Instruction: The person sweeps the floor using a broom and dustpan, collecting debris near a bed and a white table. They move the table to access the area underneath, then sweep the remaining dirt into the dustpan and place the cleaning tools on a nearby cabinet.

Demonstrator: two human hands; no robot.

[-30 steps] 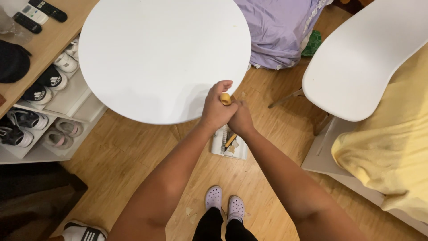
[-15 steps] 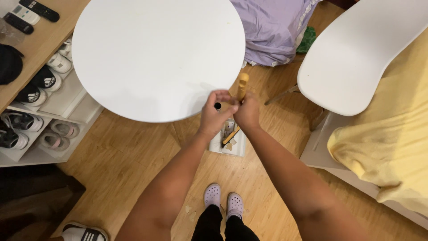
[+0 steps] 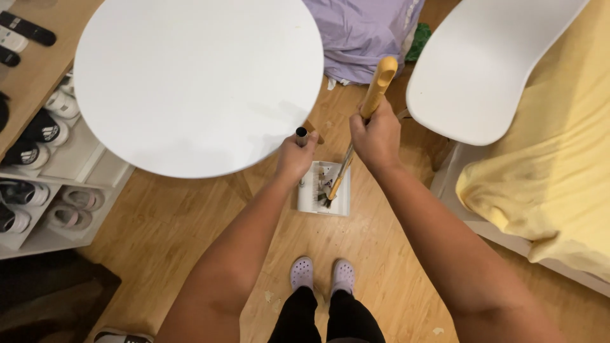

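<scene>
At frame centre, the right hand (image 3: 376, 136) grips a yellow-handled broom (image 3: 376, 89) slanting down-left into the white dustpan (image 3: 323, 188) on the floor; the left hand (image 3: 297, 155) clasps its dark upright handle (image 3: 301, 134).

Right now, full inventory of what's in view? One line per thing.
round table: 1, white, upper left
chair: 1, white seat, upper right
broom: 1, yellow handle, in right hand, bristles in dustpan
dustpan: 1, white, on wood floor, pole in left hand
bedding: 1, yellow, right edge
cloth heap: 1, lilac, top centre
shoe rack: 1, white, several shoes, left
remotes: about 3, black and white, top left
clogs: 2, lilac, on feet
left hand: gripping pole
right hand: gripping broom
</scene>
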